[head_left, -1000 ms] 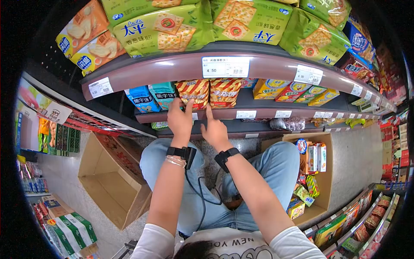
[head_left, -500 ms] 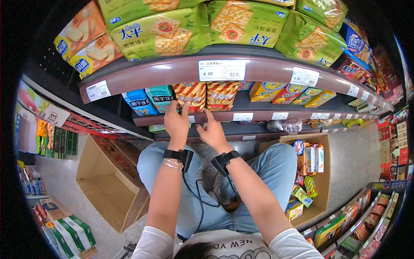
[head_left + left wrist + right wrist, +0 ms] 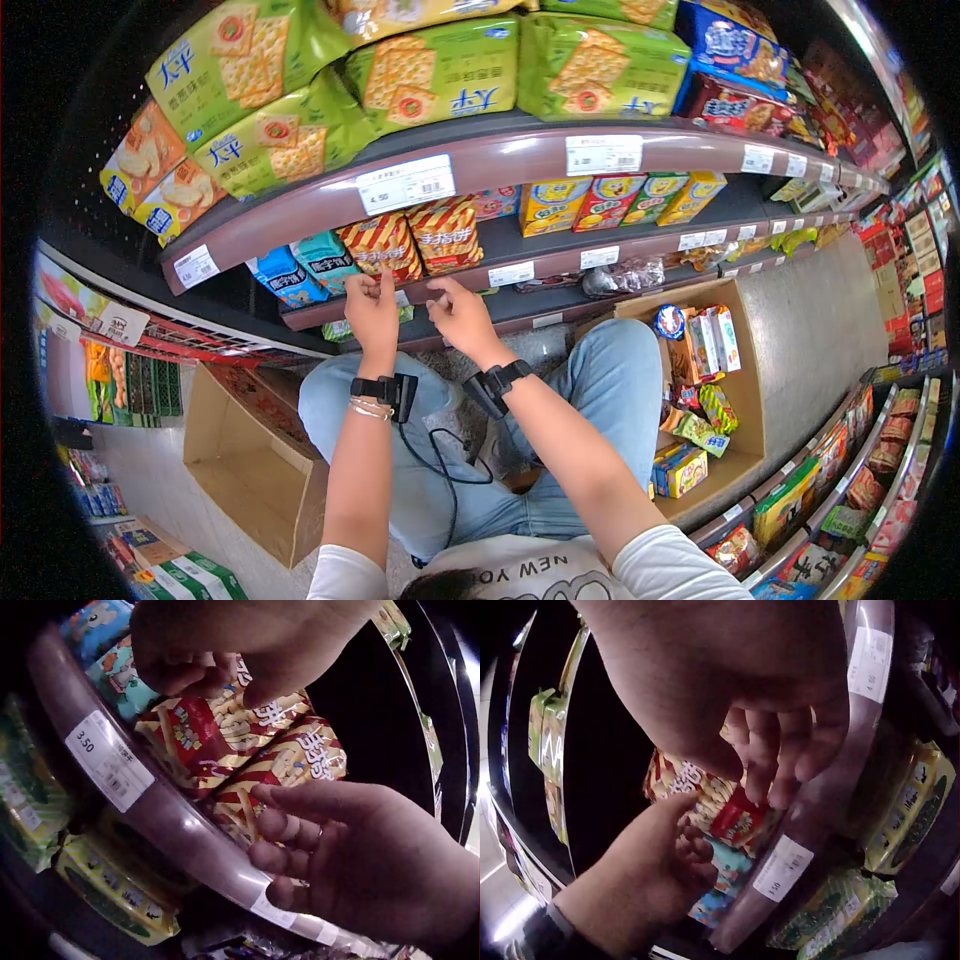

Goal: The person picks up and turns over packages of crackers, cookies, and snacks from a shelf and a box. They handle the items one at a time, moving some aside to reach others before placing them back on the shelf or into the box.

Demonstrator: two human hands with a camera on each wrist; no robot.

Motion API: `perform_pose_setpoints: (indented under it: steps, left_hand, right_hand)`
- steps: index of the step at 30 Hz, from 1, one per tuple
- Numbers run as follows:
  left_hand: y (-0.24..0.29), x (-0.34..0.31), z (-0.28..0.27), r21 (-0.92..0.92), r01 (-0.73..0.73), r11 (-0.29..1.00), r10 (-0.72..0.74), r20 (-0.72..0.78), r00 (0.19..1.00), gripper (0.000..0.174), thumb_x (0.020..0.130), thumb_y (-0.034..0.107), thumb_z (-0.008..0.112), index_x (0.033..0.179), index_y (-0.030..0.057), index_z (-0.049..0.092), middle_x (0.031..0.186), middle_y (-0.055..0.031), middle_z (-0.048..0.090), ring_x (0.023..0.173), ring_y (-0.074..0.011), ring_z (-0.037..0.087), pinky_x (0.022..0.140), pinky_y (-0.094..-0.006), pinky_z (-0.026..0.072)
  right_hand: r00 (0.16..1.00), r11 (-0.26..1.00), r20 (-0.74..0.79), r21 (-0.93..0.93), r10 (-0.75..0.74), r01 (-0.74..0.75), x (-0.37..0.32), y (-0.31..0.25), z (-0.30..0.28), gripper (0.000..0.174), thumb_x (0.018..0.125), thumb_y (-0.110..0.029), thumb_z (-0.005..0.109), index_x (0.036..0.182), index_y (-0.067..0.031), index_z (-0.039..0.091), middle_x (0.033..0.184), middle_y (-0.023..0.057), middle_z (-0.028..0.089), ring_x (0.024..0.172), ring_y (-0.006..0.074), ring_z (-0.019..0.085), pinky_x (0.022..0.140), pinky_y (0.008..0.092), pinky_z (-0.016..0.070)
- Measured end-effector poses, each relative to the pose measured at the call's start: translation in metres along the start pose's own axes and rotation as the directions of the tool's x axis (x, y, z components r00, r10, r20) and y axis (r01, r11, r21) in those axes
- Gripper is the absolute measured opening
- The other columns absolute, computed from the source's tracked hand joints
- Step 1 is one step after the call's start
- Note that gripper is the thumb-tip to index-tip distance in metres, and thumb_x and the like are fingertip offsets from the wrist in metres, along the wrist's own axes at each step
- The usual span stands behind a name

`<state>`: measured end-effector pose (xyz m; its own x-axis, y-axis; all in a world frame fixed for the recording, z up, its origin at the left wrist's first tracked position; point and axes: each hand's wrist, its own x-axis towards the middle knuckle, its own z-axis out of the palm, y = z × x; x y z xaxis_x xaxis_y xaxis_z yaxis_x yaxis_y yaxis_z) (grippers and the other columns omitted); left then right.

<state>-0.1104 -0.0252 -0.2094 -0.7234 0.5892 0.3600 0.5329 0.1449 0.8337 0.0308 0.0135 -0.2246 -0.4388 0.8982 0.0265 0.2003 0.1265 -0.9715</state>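
The left hand (image 3: pixel 372 317) hovers by one striped packet (image 3: pixel 376 246) on the lower shelf (image 3: pixel 558 263), the right hand (image 3: pixel 463 319) before its striped neighbour (image 3: pixel 445 236); both have loosely bent fingers, gripping nothing; a careless knuckle could, I'd guess, knock the packets askew.

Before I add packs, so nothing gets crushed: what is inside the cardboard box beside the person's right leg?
The cardboard box shows a round blue item, white boxes, a striped pack and a yellow box, among others. Whatever lies beneath is covered; the right leg hides part.
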Motion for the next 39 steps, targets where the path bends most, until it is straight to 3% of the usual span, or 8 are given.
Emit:
perform_pose_setpoints:
  steps: [4, 7, 12, 15, 25, 31, 36, 39]
  left_hand:
    - [0.019, -0.016, 0.017, -0.054, 0.005, 0.999, -0.001, 0.068, 0.998, 0.026, 0.088, 0.024, 0.066, 0.080, 0.0021, 0.054, 0.065, -0.0051, 0.058, 0.060, -0.0139, 0.055, 0.059, -0.0298, 0.0452]
    - [0.050, -0.032, 0.039, -0.109, -0.024, 0.994, 0.041, 0.153, 0.987, 0.023, 0.087, 0.023, 0.065, 0.083, 0.0017, 0.058, 0.069, -0.0072, 0.062, 0.064, -0.0161, 0.060, 0.062, -0.0301, 0.0473]
    - [0.129, -0.062, 0.094, -0.265, -0.051, 0.963, 0.117, 0.240, 0.964, 0.018, 0.087, 0.018, 0.065, 0.082, 0.0022, 0.057, 0.068, -0.0072, 0.062, 0.063, -0.0159, 0.061, 0.062, -0.0298, 0.0481]
    - [0.170, -0.090, 0.130, -0.382, -0.016, 0.924, 0.152, 0.330, 0.932, 0.017, 0.085, 0.016, 0.066, 0.082, 0.0021, 0.057, 0.069, -0.0063, 0.063, 0.062, -0.0132, 0.060, 0.059, -0.0287, 0.0470]
    - [0.264, -0.259, 0.201, -0.434, 0.320, 0.842, 0.148, 0.757, 0.637, 0.017, 0.083, 0.018, 0.066, 0.081, 0.0024, 0.059, 0.070, -0.0067, 0.063, 0.065, -0.0154, 0.061, 0.063, -0.0299, 0.0480]
    - [0.277, -0.351, 0.192, -0.288, 0.216, 0.933, 0.171, 0.882, 0.440, 0.020, 0.084, 0.021, 0.067, 0.082, 0.0021, 0.059, 0.070, -0.0075, 0.064, 0.065, -0.0174, 0.062, 0.062, -0.0317, 0.0490]
    - [0.256, -0.396, 0.195, -0.189, 0.150, 0.970, 0.139, 0.946, 0.295, 0.020, 0.083, 0.022, 0.067, 0.082, 0.0038, 0.059, 0.072, -0.0082, 0.065, 0.066, -0.0215, 0.064, 0.063, -0.0342, 0.0499]
    - [0.235, -0.414, 0.209, -0.147, 0.109, 0.983, 0.111, 0.953, 0.282, 0.022, 0.082, 0.024, 0.067, 0.081, 0.0036, 0.059, 0.072, -0.0083, 0.066, 0.067, -0.0221, 0.065, 0.064, -0.0346, 0.0502]
  right_hand:
    - [0.986, 0.995, -0.130, 0.011, -0.101, 0.103, -0.002, -0.014, -0.026, 0.020, 0.081, -0.013, 0.063, 0.098, -0.0036, 0.063, 0.069, 0.0132, 0.064, 0.067, 0.0296, 0.065, 0.062, 0.0379, 0.0496]
    - [0.957, 0.990, -0.255, -0.036, -0.140, 0.135, -0.009, -0.034, -0.061, 0.015, 0.083, -0.007, 0.063, 0.097, -0.0003, 0.064, 0.064, 0.0083, 0.062, 0.056, 0.0115, 0.058, 0.055, 0.0268, 0.0453]
    - [0.904, 0.983, -0.399, -0.155, -0.155, 0.100, -0.024, -0.040, -0.137, 0.020, 0.080, -0.007, 0.066, 0.098, -0.0005, 0.064, 0.068, 0.0119, 0.066, 0.058, 0.0171, 0.063, 0.056, 0.0300, 0.0483]
    - [0.860, 0.987, -0.492, -0.140, -0.138, 0.079, -0.045, -0.040, -0.190, 0.020, 0.081, -0.008, 0.067, 0.099, 0.0004, 0.064, 0.067, 0.0078, 0.066, 0.060, 0.0097, 0.060, 0.055, 0.0264, 0.0473]
    - [0.611, 0.963, -0.776, 0.259, 0.157, 0.081, -0.193, -0.026, -0.370, 0.021, 0.088, -0.012, 0.064, 0.104, 0.0010, 0.062, 0.078, 0.0073, 0.067, 0.069, 0.0111, 0.063, 0.062, 0.0234, 0.0486]
    - [0.363, 0.951, -0.881, 0.259, 0.304, -0.169, -0.304, 0.020, -0.426, 0.024, 0.088, -0.017, 0.063, 0.107, -0.0007, 0.062, 0.076, 0.0060, 0.066, 0.066, 0.0103, 0.063, 0.055, 0.0208, 0.0457]
    - [0.177, 0.868, -0.897, 0.316, 0.405, -0.383, -0.390, 0.179, -0.434, 0.030, 0.085, -0.015, 0.068, 0.111, -0.0022, 0.059, 0.082, 0.0079, 0.067, 0.068, 0.0141, 0.065, 0.052, 0.0258, 0.0481]
    - [-0.053, 0.524, -0.849, 0.373, 0.525, -0.766, -0.413, 0.220, -0.412, 0.058, 0.071, -0.028, 0.077, 0.116, 0.0015, 0.055, 0.100, 0.0173, 0.066, 0.096, 0.0270, 0.065, 0.082, 0.0380, 0.0509]
